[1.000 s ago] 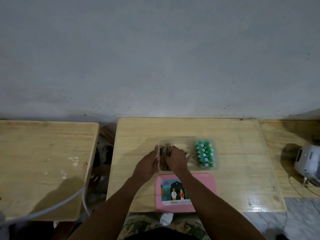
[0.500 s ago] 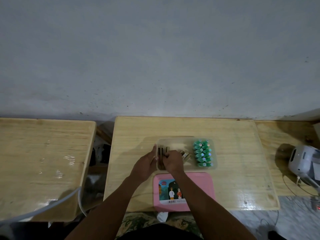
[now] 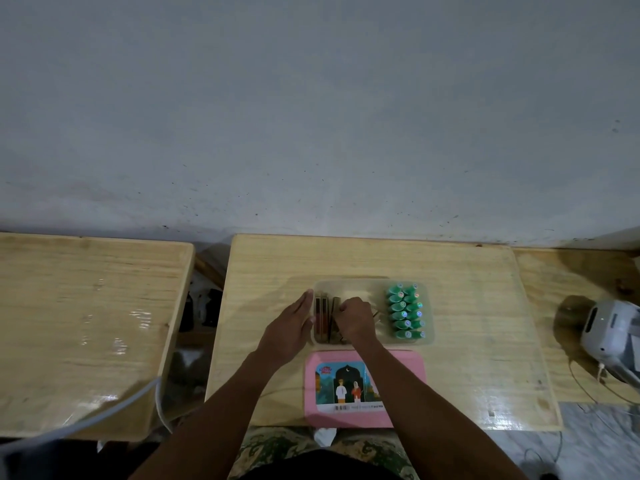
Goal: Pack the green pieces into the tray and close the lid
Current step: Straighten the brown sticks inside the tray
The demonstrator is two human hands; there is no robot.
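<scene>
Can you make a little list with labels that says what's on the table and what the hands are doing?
table: pale wood, against a grey wall
tray: clear plastic, open
green pieces: in two rows at the tray's right end
dark pieces: standing at the tray's left end
lid: pink with a picture, flat on the table in front of the tray
left hand: flat against the tray's left side
right hand: curled inside the tray by the dark pieces; grip unclear

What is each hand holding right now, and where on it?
The left hand lies flat against the clear plastic tray's left wall. The right hand is curled over brown pieces inside; its grip is hidden.
</scene>
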